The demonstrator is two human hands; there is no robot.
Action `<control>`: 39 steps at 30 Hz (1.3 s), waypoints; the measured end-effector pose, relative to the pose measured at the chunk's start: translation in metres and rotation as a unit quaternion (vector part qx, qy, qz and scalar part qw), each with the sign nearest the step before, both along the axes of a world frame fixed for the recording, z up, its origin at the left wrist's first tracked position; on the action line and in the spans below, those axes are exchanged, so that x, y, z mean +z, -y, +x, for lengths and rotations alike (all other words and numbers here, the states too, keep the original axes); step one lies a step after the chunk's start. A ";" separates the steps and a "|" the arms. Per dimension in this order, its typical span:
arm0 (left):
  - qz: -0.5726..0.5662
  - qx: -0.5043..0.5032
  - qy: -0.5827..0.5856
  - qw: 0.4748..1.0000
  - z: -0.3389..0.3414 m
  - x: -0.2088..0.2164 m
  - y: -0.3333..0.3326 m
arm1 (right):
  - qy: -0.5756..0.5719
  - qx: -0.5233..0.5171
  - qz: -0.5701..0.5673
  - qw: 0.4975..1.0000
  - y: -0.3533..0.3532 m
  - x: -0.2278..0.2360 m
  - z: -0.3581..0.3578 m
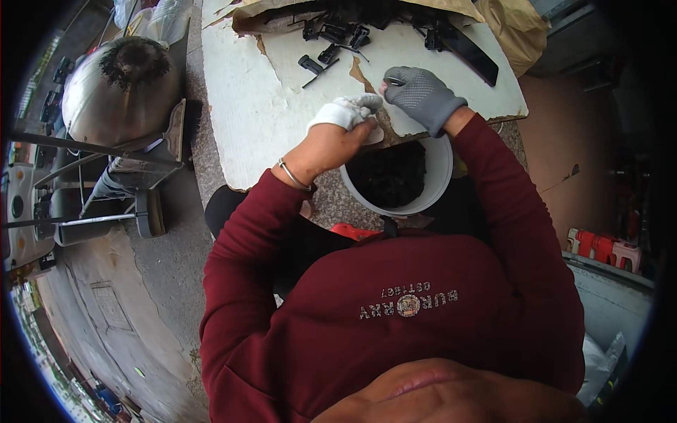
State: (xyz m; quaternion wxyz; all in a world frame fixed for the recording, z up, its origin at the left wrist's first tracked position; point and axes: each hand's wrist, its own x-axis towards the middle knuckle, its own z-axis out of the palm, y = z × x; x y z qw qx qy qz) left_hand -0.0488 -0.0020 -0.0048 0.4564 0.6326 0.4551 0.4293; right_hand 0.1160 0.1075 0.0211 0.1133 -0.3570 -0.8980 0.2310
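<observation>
My left hand (345, 120), in a white glove that leaves the thumb bare, is closed at the table's near edge; whatever its fingers hold is hidden. Just to its right, my right hand (423, 99) wears a grey dotted glove. Its fingers are curled round a small dark object with a shiny edge, too small to name. Below both hands stands a white bucket (446, 173) with black pieces (388, 176) inside. Farther up the table lie several small black plastic parts (310, 65), some with thin stems. More of them are heaped at the far edge.
The worn white tabletop (243, 120) has peeling, chipped patches. A dark flat phone-like slab (469, 53) lies at its far right, beside brown paper (518, 32). To the left are a large rounded metal vessel (116, 99) and a metal-framed stand (134, 169). Red plastic stools (599, 247) are at right.
</observation>
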 end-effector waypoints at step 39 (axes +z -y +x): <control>-0.130 0.118 0.209 0.962 -0.022 0.021 -0.001 | -0.285 -0.053 -0.004 0.957 0.045 0.011 -0.047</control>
